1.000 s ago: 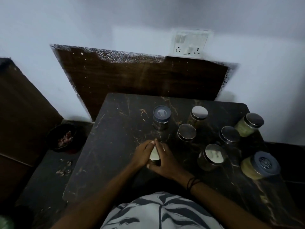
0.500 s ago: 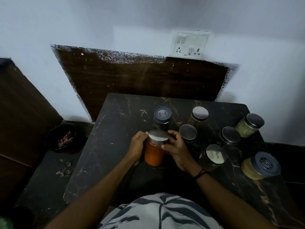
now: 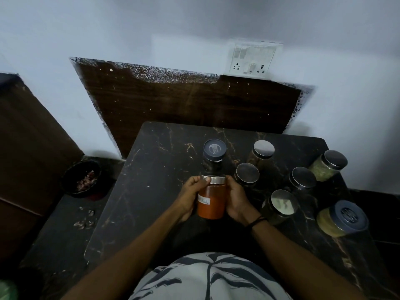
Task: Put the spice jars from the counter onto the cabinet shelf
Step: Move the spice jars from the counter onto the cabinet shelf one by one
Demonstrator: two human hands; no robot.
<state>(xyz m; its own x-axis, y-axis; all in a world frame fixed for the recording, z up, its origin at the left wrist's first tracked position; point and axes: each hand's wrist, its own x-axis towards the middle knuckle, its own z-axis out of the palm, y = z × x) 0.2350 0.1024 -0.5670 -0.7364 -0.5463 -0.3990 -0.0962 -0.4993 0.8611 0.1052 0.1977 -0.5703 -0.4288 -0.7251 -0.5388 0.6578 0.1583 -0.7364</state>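
We hold the orange spice jar (image 3: 211, 203) between both hands over the near middle of the dark marbled tabletop (image 3: 151, 180). It has a silver lid and a small white handwritten label we cannot read. Our left hand (image 3: 191, 197) wraps its left side, thumb lying along the lid's rim; our right hand (image 3: 237, 201) cups the right side, a black band at the wrist. Whether the jar's base touches the tabletop we cannot tell.

Just behind it stands a dark jar with a blue-grey lid (image 3: 214, 158). To the right are six more jars: a silver-lidded jar (image 3: 247, 175) close by our right hand, another silver-lidded jar (image 3: 263, 151) farther back, a dark-lidded jar (image 3: 302, 178), a jar of green spice (image 3: 329, 165) near the far right edge, a jar with a pale see-through top (image 3: 281, 204), and a large jar of yellowish spice with a blue-grey lid (image 3: 343, 217) nearest us on the right.

Left of the tabletop, lower down, sits a dark bowl (image 3: 82, 178) holding reddish scraps. A brown board (image 3: 190, 100) leans on the wall behind, under a white switch panel (image 3: 252, 58).
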